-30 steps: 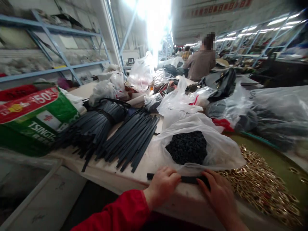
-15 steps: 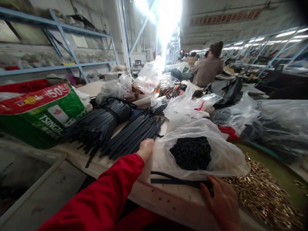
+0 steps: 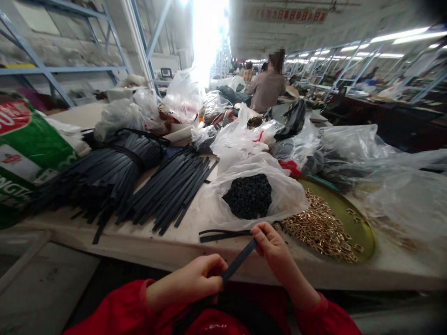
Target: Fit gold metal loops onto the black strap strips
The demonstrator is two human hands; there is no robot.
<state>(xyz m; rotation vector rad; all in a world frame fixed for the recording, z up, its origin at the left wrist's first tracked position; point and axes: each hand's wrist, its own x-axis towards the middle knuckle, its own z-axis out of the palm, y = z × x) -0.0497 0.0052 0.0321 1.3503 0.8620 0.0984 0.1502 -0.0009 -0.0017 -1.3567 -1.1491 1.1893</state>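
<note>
A flat black strap runs between my two hands above the table's front edge. My left hand pinches its lower end, and my right hand grips the upper end with thumb and fingers. Just behind my right hand, other black straps lie on the table in front of a clear plastic bag full of small black pieces. To the right, a round golden tray bears a heap of small gold metal buckles.
Loose black strips and a tied bundle of them cover the table's left part. A green bag stands at far left. More plastic bags pile up behind. A person is farther back.
My left hand has come back from the loose strips toward my body and now holds a strap. My right hand has lifted off the table straps and closed on the same strap. The view has shifted right.
</note>
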